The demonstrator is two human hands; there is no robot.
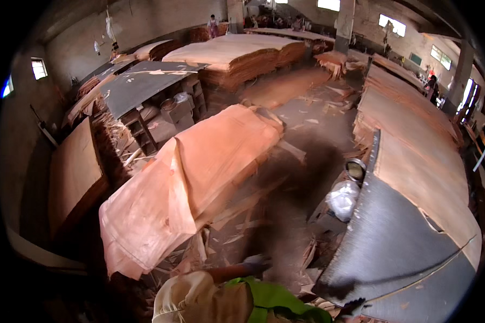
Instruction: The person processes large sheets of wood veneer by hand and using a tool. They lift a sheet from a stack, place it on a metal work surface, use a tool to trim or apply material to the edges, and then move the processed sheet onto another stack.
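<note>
My left arm, in a beige sleeve, reaches across the lower edge in front of bright green cloth. At its end my left hand, greyish as if gloved, is small and blurred, so its fingers cannot be read. Nearest to it is the littered floor, with torn veneer scraps. Beyond lies a long stack of reddish wood veneer sheets, with a folded strip across its top. My right hand cannot be made out. A dark jagged shape lies at the lower edge of the dark-topped table.
Veneer sheets cover the far part of the right table. Beside it are a clear plastic bag and a round tin. Another dark table, a large veneer pile and a leaning board stand farther off. A person is at the back.
</note>
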